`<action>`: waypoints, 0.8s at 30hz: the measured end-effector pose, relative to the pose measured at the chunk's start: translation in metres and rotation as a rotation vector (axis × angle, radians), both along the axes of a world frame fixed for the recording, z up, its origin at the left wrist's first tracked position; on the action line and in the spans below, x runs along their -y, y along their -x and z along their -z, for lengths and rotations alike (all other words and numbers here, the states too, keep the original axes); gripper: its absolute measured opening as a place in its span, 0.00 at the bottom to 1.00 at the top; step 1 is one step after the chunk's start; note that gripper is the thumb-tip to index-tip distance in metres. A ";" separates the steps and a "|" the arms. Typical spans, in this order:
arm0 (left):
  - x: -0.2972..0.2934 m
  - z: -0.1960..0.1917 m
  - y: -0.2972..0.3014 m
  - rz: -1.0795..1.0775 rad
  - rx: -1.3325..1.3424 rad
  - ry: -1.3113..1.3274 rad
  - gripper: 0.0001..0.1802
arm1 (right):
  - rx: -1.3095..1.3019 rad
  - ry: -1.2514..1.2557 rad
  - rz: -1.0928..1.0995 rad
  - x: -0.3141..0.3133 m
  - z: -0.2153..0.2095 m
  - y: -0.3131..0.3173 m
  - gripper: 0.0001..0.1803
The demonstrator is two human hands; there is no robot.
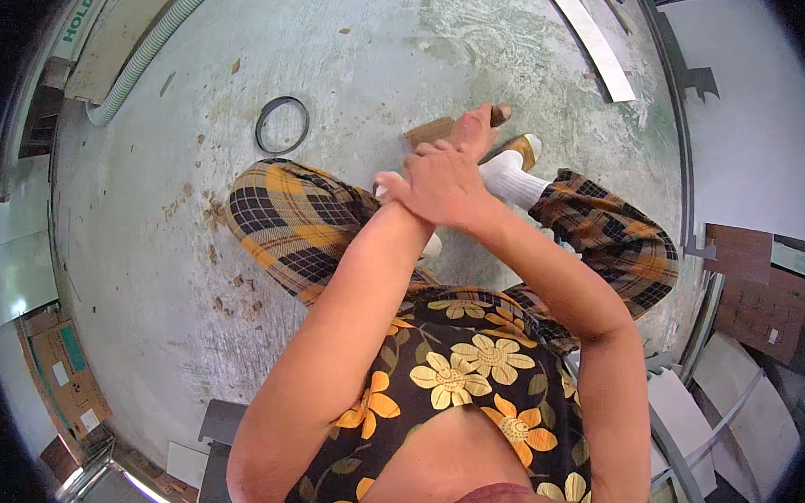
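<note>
My left hand (475, 131) is closed in front of me, low over the concrete floor, around a brown wooden piece. The piece's flat block-like part (430, 133) sticks out on the left, and a rounded dark brown end shows on the right. Its exact kind is not clear. My right hand (444, 183) lies across my left wrist with its fingers wrapped round it. Just beyond my hands, to the right, is my foot in a white sock (515, 180) and a brown shoe (520, 148). My other foot is mostly hidden under my arms.
A thin black ring (260, 127) lies on the concrete floor (357, 76) to the left. A white strip (591, 45) lies far right. A ribbed hose (153, 52) runs along the left side. Cardboard boxes (73, 375) stand at left, with more brown boxes (754, 311) at right.
</note>
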State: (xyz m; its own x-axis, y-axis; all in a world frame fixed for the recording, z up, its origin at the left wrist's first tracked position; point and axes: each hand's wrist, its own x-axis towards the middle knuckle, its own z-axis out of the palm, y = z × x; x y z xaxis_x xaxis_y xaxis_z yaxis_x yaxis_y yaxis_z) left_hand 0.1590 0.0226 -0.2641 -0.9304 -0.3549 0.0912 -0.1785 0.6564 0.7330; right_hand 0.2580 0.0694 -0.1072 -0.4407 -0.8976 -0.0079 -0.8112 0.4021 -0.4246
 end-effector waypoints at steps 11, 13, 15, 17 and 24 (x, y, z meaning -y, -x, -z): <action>0.011 0.006 -0.002 -0.028 -0.031 0.036 0.23 | 0.106 0.033 -0.051 0.003 -0.016 -0.013 0.37; 0.007 0.004 0.001 -0.063 0.052 0.018 0.23 | -0.066 0.066 0.003 0.007 0.006 -0.005 0.37; 0.007 0.002 0.003 -0.071 0.049 0.036 0.22 | -0.068 -0.001 0.054 0.007 0.015 0.000 0.37; 0.006 0.006 -0.003 -0.054 -0.023 0.041 0.18 | -0.036 -0.001 0.024 0.008 -0.003 -0.017 0.37; 0.008 -0.007 -0.004 -0.052 -0.011 -0.041 0.18 | 0.290 0.042 -0.110 0.002 -0.041 -0.032 0.36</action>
